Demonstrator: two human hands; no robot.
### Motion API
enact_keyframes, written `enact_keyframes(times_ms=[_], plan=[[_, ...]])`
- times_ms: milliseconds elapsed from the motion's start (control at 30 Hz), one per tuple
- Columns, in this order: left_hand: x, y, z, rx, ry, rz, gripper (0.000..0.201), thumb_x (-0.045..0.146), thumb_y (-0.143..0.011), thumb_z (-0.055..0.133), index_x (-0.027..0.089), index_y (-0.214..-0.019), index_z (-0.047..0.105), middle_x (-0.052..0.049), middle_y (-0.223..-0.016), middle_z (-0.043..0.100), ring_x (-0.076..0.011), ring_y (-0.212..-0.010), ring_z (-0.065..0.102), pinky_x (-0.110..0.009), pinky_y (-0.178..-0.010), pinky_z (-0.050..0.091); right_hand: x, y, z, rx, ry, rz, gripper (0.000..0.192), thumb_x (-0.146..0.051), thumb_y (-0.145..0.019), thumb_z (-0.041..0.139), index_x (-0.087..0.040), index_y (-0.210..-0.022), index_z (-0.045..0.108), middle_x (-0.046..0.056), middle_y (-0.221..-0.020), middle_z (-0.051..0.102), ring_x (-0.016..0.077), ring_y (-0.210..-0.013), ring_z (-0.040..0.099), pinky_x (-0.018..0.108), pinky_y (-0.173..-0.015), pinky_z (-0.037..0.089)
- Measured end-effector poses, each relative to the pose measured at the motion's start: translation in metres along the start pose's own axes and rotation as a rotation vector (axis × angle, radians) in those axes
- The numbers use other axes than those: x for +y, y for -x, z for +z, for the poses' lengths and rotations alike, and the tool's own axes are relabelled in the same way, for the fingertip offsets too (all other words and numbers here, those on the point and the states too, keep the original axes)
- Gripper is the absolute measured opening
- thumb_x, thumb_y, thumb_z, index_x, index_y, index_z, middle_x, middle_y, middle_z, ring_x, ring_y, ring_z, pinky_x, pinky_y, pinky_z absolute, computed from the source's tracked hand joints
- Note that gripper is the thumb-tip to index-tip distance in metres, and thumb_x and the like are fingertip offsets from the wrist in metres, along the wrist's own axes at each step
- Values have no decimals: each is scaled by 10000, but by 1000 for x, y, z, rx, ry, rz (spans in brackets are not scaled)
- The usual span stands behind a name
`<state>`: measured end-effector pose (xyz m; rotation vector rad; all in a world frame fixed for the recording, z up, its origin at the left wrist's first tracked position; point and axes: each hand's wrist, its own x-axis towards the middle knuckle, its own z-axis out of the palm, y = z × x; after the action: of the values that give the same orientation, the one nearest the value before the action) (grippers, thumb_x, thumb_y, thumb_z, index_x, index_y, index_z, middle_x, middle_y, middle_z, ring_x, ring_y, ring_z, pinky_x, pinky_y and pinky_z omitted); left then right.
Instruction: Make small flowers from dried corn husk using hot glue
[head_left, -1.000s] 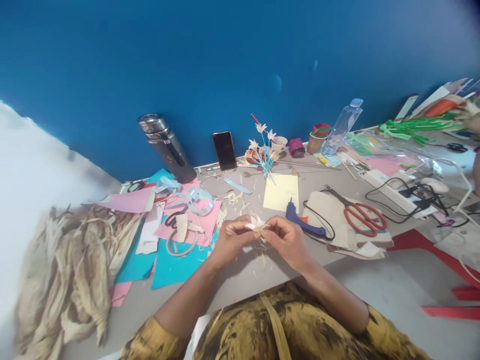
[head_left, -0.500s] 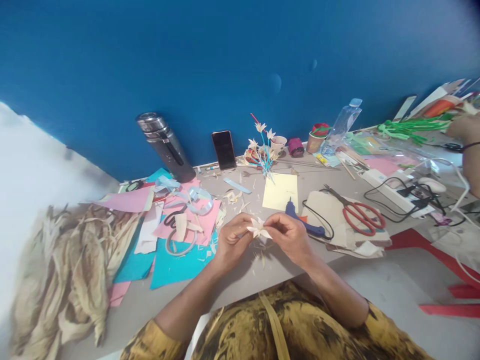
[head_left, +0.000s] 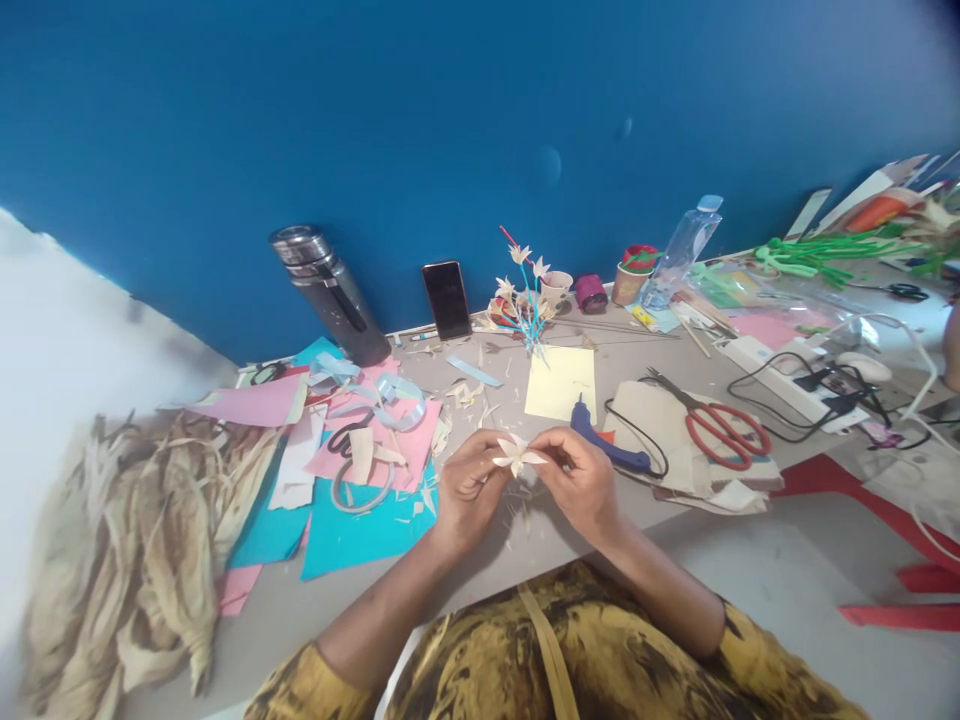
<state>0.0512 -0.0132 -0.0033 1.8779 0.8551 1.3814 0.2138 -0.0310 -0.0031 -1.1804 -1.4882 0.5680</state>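
A small cream flower (head_left: 517, 456) with pointed petals is held up between my two hands above the front of the table. My left hand (head_left: 471, 490) pinches it from the left, its fingers curled together. On the other side, the fingertips of my right hand (head_left: 579, 482) grip a petal. Just beyond my right hand lies a blue glue gun (head_left: 609, 446) with a black cord. Similar cream flowers on blue stems (head_left: 531, 300) stand at the back, in front of a white paper cup (head_left: 556, 289). Cream scraps lie scattered around my hands.
Orange-handled scissors (head_left: 726, 434) rest on beige cloth at the right, near a white power strip (head_left: 787, 385). At left are dried husks (head_left: 150, 560), blue paper (head_left: 367, 535) and grey-handled scissors (head_left: 362, 498). A flask (head_left: 330, 295), phone (head_left: 447, 300) and bottle (head_left: 686, 250) stand along the wall.
The flower has turned slightly in my fingers, its petals now facing me more openly. At the far right, another person's arm has drawn back toward the edge of view.
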Motion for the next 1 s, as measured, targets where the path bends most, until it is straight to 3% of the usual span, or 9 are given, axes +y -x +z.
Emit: enact_keyframes(times_ms=[433,633,833,1000], plan=[[2,-2,-5,-45,140,-61,92,157,-853,716,210,-818,783,-51,-822,703,-162,-762,640,-271,-689,495,5,11,4,64,-55,55,153,-315,-872,674,-203,-785,616,-29,-626,602,120,-535,524,229,-517,420],[0,-5,-5,-32,175,-111,45,187,-820,757,208,-806,794,-58,-793,714,-172,-739,646,-291,-672,503,4,7,0,-117,-329,332,219,-363,-846,699,-193,-754,596,-39,-596,570,101,-494,494,214,-467,384],[-3,-6,-4,-100,281,-204,51,173,-815,759,205,-818,799,-50,-790,707,-159,-719,634,-290,-668,498,7,-1,-6,-312,-629,537,368,-463,-753,808,-175,-738,579,-39,-583,579,70,-449,447,196,-426,309],[-3,-5,-1,-68,214,-170,70,135,-804,746,196,-803,781,-52,-798,714,-160,-727,649,-281,-673,505,13,0,-7,-327,-670,548,348,-453,-766,802,-168,-777,602,-39,-600,572,67,-455,440,200,-434,298]])
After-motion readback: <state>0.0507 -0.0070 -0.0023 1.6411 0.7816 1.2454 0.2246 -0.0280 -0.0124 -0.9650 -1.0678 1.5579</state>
